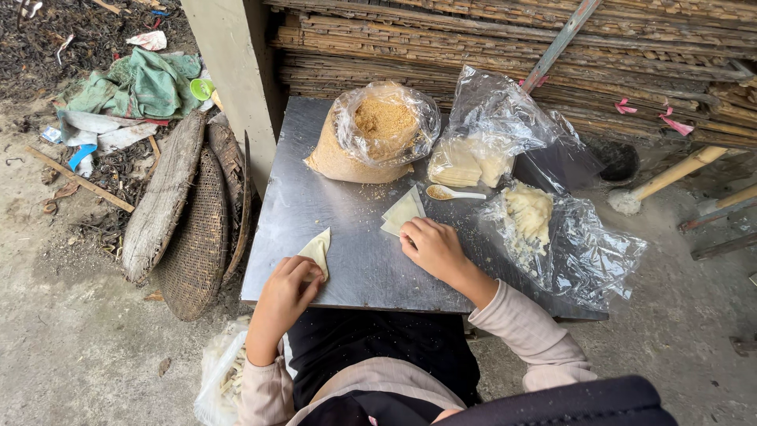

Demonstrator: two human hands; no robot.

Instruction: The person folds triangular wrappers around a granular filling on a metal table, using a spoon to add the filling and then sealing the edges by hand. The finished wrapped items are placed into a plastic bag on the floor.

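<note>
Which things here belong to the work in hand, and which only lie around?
In use: left hand on folded wrapper; right hand at wrapper stack; spoon; bag of crumbly filling; metal table.

Lying about: woven baskets; green cloth; bamboo stack.

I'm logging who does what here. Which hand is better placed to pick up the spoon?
Right, probably. The right hand rests on the flat wrappers, just below the spoon. The left hand is farther off, pinching a folded wrapper near the table's front edge.
</note>
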